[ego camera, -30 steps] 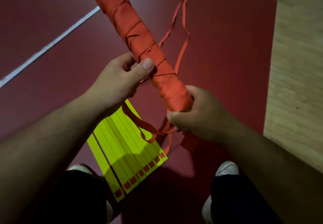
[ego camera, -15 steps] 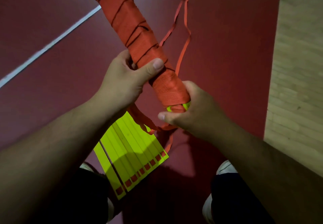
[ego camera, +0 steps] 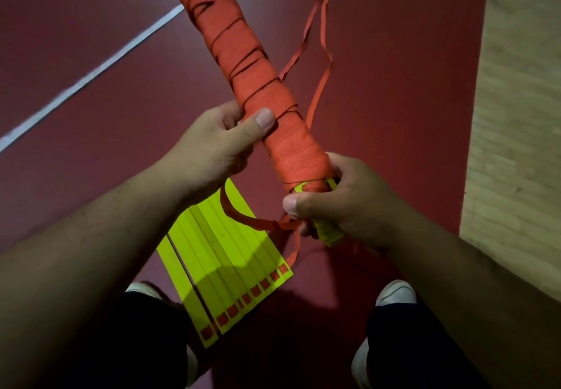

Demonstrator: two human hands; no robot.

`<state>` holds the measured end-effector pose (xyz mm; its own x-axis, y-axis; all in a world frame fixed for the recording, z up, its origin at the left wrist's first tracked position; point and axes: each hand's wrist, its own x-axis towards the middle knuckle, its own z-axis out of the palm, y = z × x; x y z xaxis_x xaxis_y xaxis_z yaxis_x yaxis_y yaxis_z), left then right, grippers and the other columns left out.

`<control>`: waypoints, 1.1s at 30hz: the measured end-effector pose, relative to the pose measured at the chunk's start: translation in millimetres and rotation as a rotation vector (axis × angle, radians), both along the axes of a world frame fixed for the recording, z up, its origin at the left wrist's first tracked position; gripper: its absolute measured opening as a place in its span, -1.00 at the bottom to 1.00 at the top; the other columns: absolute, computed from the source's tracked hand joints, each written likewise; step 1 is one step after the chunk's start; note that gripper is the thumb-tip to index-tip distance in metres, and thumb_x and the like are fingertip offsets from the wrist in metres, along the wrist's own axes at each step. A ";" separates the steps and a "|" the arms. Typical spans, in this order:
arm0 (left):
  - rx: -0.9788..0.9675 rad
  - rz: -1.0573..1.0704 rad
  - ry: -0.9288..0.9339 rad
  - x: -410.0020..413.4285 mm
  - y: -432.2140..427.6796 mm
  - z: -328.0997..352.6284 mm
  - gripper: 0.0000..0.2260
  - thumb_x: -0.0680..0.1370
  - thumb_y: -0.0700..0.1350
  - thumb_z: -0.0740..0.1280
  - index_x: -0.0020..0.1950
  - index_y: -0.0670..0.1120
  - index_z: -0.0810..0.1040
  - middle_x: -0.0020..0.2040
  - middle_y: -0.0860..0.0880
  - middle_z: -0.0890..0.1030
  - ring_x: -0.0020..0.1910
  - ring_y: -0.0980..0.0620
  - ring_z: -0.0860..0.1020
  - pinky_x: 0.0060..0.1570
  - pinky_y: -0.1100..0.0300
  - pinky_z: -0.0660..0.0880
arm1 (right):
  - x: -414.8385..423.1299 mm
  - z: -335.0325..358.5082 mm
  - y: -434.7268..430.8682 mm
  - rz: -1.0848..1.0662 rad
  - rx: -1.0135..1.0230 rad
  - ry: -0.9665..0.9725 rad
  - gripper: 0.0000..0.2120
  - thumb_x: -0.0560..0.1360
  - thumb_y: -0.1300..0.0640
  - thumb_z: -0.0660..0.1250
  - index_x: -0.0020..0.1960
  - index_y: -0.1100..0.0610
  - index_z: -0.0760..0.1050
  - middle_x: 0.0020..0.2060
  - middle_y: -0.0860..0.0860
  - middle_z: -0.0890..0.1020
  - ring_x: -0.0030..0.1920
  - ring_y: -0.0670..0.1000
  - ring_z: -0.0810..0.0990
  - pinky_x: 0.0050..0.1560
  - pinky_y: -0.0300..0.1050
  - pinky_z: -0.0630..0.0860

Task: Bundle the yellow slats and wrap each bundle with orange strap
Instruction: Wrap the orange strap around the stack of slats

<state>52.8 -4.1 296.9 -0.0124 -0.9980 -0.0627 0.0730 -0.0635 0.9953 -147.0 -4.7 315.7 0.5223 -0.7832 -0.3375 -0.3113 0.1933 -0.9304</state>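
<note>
Head view: left hand [ego camera: 218,148] is gripping the wrapped bundle [ego camera: 243,54] mid-length w/ thumb on top. Right hand [ego camera: 340,203] is curling round its near end, where slat ends [ego camera: 329,232] are showing, and prob. pinching the loose orange strap [ego camera: 258,221]. More yellow slats [ego camera: 224,261] are lying flat on the red floor [ego camera: 394,85] betw. the shoes [ego camera: 394,293].

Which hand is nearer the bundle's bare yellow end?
Right. The right hand grips the bare yellow end itself; the left hand holds the bundle farther up, on its orange-wrapped part.
</note>
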 end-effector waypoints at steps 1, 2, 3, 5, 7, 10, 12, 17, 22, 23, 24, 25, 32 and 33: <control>0.016 -0.010 0.029 -1.1 1.0 -2.3 -0.81 0.53 0.03 0.31 -0.24 -0.02 0.53 -0.43 0.01 0.20 -0.53 0.15 0.14 -0.59 0.34 0.10 | -1.6 -0.9 -1.5 0.026 0.026 0.003 -0.79 0.40 0.27 0.50 -0.07 0.20 0.48 -0.28 0.21 0.62 -0.39 0.11 0.62 -0.36 0.06 0.52; 0.030 -0.003 0.039 -2.2 2.2 -4.3 -0.79 0.53 0.02 0.30 -0.25 -0.04 0.53 -0.43 0.01 0.18 -0.55 0.16 0.13 -0.61 0.35 0.10 | -3.1 -1.1 -3.5 0.053 0.050 0.011 -0.80 0.41 0.26 0.50 -0.06 0.21 0.49 -0.27 0.21 0.64 -0.37 0.12 0.62 -0.36 0.02 0.53; 0.037 0.013 0.025 -2.7 2.5 -6.3 -0.77 0.52 0.04 0.32 -0.24 -0.08 0.51 -0.43 0.00 0.16 -0.55 0.16 0.11 -0.61 0.35 0.10 | -4.4 -1.1 -5.5 0.073 0.055 0.039 -0.80 0.42 0.23 0.50 -0.05 0.22 0.50 -0.26 0.20 0.65 -0.36 0.12 0.62 -0.36 -0.01 0.53; 0.022 0.081 -0.061 -4.5 0.9 -10.8 -0.46 0.44 0.17 0.41 -0.13 -0.35 0.42 -0.41 -0.02 0.14 -0.55 0.15 0.11 -0.59 0.32 0.10 | -5.0 -3.7 -8.5 0.070 -0.038 0.193 -0.76 0.38 0.11 0.54 -0.06 0.17 0.54 -0.29 0.12 0.67 -0.36 0.07 0.62 -0.37 -0.06 0.55; 0.016 0.165 -0.170 -9.1 0.9 -13.5 -0.30 0.34 0.28 0.43 -0.10 -0.40 0.41 -0.39 -0.04 0.17 -0.54 0.14 0.14 -0.56 0.28 0.11 | -2.6 -8.4 -7.1 0.024 -0.210 0.404 -0.69 0.31 -0.02 0.55 -0.05 0.05 0.53 -0.27 0.00 0.68 -0.33 -0.01 0.65 -0.33 -0.09 0.58; -0.003 0.250 -0.236 -15.4 1.8 -16.6 -0.38 0.31 0.32 0.47 -0.18 -0.24 0.41 -0.45 0.07 0.22 -0.51 0.14 0.17 -0.52 0.21 0.11 | 2.9 -15.5 1.2 -0.044 -0.321 0.519 -0.58 0.27 -0.10 0.56 -0.01 -0.08 0.41 -0.26 -0.11 0.61 -0.29 -0.12 0.62 -0.26 -0.16 0.56; -0.036 0.270 -0.239 -17.7 1.9 -13.8 -0.42 0.35 0.31 0.49 -0.16 -0.20 0.43 -0.46 0.06 0.23 -0.52 0.15 0.18 -0.52 0.21 0.12 | 4.5 -15.8 1.6 -0.085 -0.293 0.455 -0.61 0.30 -0.06 0.56 -0.05 -0.06 0.40 -0.31 -0.11 0.59 -0.41 -0.19 0.59 -0.39 -0.30 0.49; -0.105 0.106 -0.130 -12.8 0.3 -2.7 -0.74 0.61 -0.16 0.33 0.17 -0.33 0.48 -0.44 0.16 0.53 -0.54 0.31 0.40 -0.47 0.49 0.31 | 0.1 -9.2 -8.0 -0.146 -0.166 0.196 -0.65 0.20 -0.01 0.55 -0.12 0.04 0.50 -0.36 0.00 0.60 -0.40 0.03 0.57 -0.38 -0.04 0.53; -0.067 0.074 0.001 -2.1 -5.1 -5.3 -0.66 0.59 -0.04 0.38 0.24 -0.24 0.47 -0.46 0.17 0.52 -0.53 0.29 0.37 -0.50 0.40 0.24 | -4.7 -4.8 -4.4 -0.095 0.001 -0.105 -0.75 0.24 0.12 0.49 -0.15 0.08 0.50 -0.37 0.00 0.55 -0.39 -0.02 0.52 -0.36 -0.09 0.50; -0.054 0.045 -0.001 1.9 -5.2 -6.2 -0.61 0.51 0.13 0.44 0.15 -0.13 0.53 -0.44 0.16 0.48 -0.51 0.26 0.31 -0.51 0.33 0.16 | -5.0 -4.2 -2.7 -0.075 0.043 -0.155 -0.76 0.25 0.16 0.47 -0.13 0.10 0.49 -0.39 -0.01 0.55 -0.42 -0.04 0.52 -0.40 -0.14 0.49; -0.050 0.006 0.008 3.9 -4.8 -5.5 -0.55 0.41 0.26 0.48 0.05 -0.07 0.54 -0.40 0.15 0.45 -0.50 0.21 0.25 -0.50 0.28 0.11 | -4.6 -2.6 -1.0 -0.050 0.093 -0.211 -0.76 0.27 0.19 0.45 -0.09 0.14 0.50 -0.40 -0.01 0.55 -0.44 -0.06 0.52 -0.44 -0.17 0.48; -0.046 -0.036 0.043 4.8 -4.9 -6.7 -0.45 0.34 0.33 0.48 0.00 -0.10 0.52 -0.36 0.12 0.42 -0.50 0.19 0.23 -0.51 0.29 0.11 | -4.4 -0.7 1.4 -0.015 0.148 -0.268 -0.72 0.29 0.21 0.43 -0.02 0.20 0.51 -0.38 0.01 0.55 -0.45 -0.06 0.52 -0.47 -0.20 0.48; -0.048 -0.035 0.095 4.6 2.0 -0.7 -0.44 0.34 0.29 0.50 -0.08 -0.17 0.44 -0.33 -0.10 0.23 -0.48 0.07 0.12 -0.53 0.22 0.07 | -5.9 7.4 -5.8 0.170 0.204 -0.148 -0.69 0.42 0.22 0.47 0.11 0.29 0.50 -0.22 0.13 0.65 -0.34 -0.01 0.62 -0.39 -0.15 0.54; -0.029 0.012 0.045 3.2 2.5 -1.9 -0.56 0.39 0.24 0.50 -0.15 -0.08 0.44 -0.36 -0.08 0.24 -0.48 0.09 0.13 -0.54 0.26 0.08 | -4.1 6.2 -7.3 0.136 0.123 -0.059 -0.75 0.43 0.24 0.49 0.05 0.22 0.52 -0.28 0.06 0.65 -0.37 -0.04 0.61 -0.39 -0.15 0.54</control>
